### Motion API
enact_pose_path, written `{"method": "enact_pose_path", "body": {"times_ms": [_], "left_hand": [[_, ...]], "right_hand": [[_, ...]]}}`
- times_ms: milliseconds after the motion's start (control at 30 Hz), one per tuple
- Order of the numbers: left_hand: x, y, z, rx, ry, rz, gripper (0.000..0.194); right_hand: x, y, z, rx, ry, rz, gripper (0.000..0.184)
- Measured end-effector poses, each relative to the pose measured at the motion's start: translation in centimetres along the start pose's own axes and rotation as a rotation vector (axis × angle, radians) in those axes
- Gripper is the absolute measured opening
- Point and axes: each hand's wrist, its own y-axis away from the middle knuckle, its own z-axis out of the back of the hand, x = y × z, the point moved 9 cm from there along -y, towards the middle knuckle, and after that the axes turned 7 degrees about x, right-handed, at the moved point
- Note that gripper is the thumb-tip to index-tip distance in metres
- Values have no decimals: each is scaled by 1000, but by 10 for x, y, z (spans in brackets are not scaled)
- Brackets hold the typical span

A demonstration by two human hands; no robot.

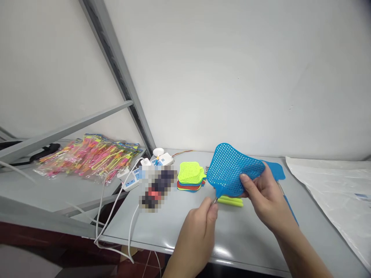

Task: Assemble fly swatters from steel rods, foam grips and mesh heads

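Note:
A blue perforated fly swatter head (227, 166) is held up over the table between both hands. My right hand (266, 199) pinches its broad mesh edge, thumb on top. Closed round a thin metal rod (215, 200) at the head's narrow neck is my left hand (199, 227); most of the rod is hidden in the fist. Yellow-green tubes (232, 200) lie on the table behind the hands. To their left sits a stack of swatter heads (189, 173), yellow-green on top with blue and red below. Another blue swatter (275, 170) lies partly hidden behind my right hand.
White power strips (131, 179) with trailing cables (101, 208) stand left, beside a pixelated dark object (159, 189). Bagged colourful items (92, 156) cover the left shelf. A grey metal post (124, 77) rises at the left. White plastic sheeting (327, 189) covers the table's right.

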Motion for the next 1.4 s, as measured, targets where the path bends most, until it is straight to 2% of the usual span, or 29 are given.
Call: {"method": "enact_pose_path", "body": {"times_ms": [133, 200, 267, 333, 400, 467, 533, 700, 833, 900, 1033, 1133, 1200, 1267, 1400], "left_hand": [[3, -7, -15, 58, 508, -10, 38], [3, -11, -14, -36, 787, -55, 38], [5, -13, -12, -156, 974, -114, 36], [9, -15, -17, -210, 1090, -131, 34], [16, -17, -25, -226, 1162, -82, 35], [24, -17, -32, -230, 1194, -12, 36], [27, -18, -31, -237, 1173, -2, 35], [17, -21, -6, -329, 912, -158, 28], [7, -24, 12, -332, 861, -232, 32], [2, -24, 31, -372, 876, -268, 34], [-6, -19, 83, -498, 940, -388, 33], [-12, -23, 98, -509, 947, -423, 33], [-14, -26, 91, -501, 933, -429, 32], [-13, -30, 73, -479, 886, -407, 30], [-6, -38, 5, -262, 759, -256, 28]], "right_hand": [[-6, -1, -17, 182, -124, -77, 34], [-10, 5, -28, 223, -136, -84, 32], [-19, 13, -39, 224, -57, -84, 29], [-30, 24, -52, 240, 100, -85, 23], [-39, 34, -62, 262, 278, -58, 18], [-46, 42, -66, 265, 411, -30, 16], [-53, 47, -66, 275, 471, -27, 20], [-52, 51, -59, 286, 555, 24, 24], [-48, 49, -55, 316, 589, 40, 25], [-48, 49, -50, 340, 616, 44, 24], [-53, 56, -36, 398, 658, 37, 25], [-55, 59, -23, 419, 670, 21, 27], [-54, 57, -13, 401, 685, 2, 26], [-53, 53, -5, 383, 696, -31, 23], [-54, 46, -2, 373, 717, -112, 23]]}}
